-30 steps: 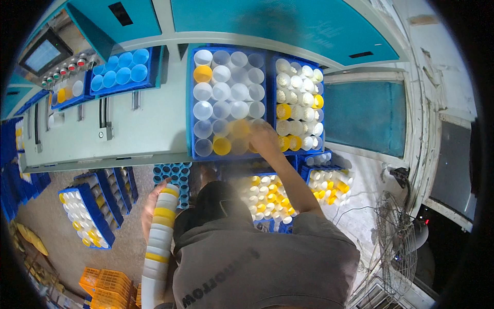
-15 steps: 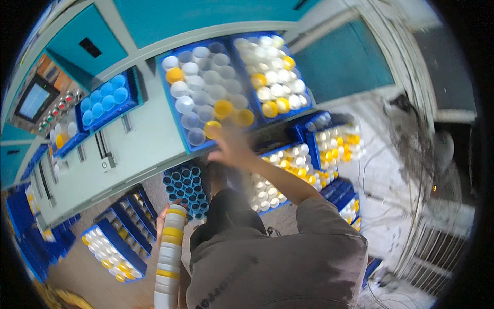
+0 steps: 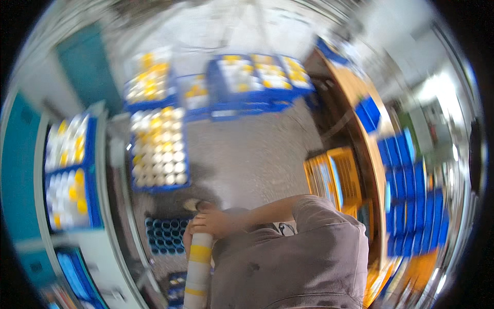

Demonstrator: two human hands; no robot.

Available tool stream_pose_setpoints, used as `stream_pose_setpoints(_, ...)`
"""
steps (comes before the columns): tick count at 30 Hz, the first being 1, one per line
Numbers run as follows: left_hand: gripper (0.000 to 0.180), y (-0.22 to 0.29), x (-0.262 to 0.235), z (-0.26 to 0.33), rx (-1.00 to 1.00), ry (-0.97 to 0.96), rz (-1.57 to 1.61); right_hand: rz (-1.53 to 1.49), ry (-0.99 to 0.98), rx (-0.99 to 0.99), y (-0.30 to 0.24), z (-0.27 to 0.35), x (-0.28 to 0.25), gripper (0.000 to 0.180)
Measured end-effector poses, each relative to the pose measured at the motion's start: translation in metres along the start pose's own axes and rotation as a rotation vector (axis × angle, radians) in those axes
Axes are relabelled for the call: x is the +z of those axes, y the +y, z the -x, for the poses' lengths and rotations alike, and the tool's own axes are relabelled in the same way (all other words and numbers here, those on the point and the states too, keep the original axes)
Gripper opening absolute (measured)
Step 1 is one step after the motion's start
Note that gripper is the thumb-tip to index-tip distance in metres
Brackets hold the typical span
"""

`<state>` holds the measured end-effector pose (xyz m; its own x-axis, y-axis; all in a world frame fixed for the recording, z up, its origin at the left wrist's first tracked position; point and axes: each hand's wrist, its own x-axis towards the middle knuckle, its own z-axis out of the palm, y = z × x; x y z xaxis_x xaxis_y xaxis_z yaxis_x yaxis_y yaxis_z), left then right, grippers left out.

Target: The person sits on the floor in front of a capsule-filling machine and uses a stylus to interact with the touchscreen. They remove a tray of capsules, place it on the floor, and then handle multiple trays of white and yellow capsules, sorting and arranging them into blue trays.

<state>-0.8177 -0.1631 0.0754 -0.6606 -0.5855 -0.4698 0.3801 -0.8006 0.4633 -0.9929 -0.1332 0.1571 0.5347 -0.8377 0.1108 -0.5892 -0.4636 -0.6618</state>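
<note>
A long column of white and yellow plastic cups (image 3: pixel 200 257), fitted end to end, stands along my left side. My left hand (image 3: pixel 188 238) is wrapped round it near the top, mostly hidden behind the cups and my right hand. My right hand (image 3: pixel 213 223) reaches across my body and lies closed over the column's top end. Just left of both hands, on the floor, is a crate of dark blue tubes (image 3: pixel 165 234). A blue crate of white and yellow cups (image 3: pixel 159 154) sits beyond it.
More blue crates of cups (image 3: pixel 239 77) line the far side. At the left, a machine bench (image 3: pixel 95 255) bears two trays of cups (image 3: pixel 69 193). To the right are yellow crates (image 3: pixel 339 175), a wooden table (image 3: pixel 355 98) and stacked blue bins (image 3: pixel 414 206).
My view has swung right, away from the bench. My right hand has left the cup trays and come to the top of the column. My left hand still holds it.
</note>
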Motion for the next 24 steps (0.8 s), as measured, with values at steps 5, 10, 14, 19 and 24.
stream_pose_setpoints(5,0.029,-0.081,0.081,-0.075,0.074,0.018,-0.985,-0.414,0.363,0.364,0.018,0.17,-0.016,0.063)
stream_pose_setpoints(10,0.03,-0.199,0.174,-0.135,0.055,-0.194,-0.891,-0.675,0.97,0.614,0.025,0.33,0.006,0.071)
stream_pose_setpoints(14,0.036,-0.292,0.195,-0.176,-0.291,-0.11,-1.088,-0.76,1.455,0.842,0.054,0.49,-0.01,0.081)
stream_pose_setpoints(19,0.039,-0.389,0.138,-0.157,-0.434,0.335,-1.154,-0.412,1.791,1.305,0.084,0.739,-0.093,0.066)
stream_pose_setpoints(24,0.039,-0.399,0.078,-0.072,-0.609,0.609,-1.081,0.12,1.73,1.5,0.165,0.936,-0.224,0.049)
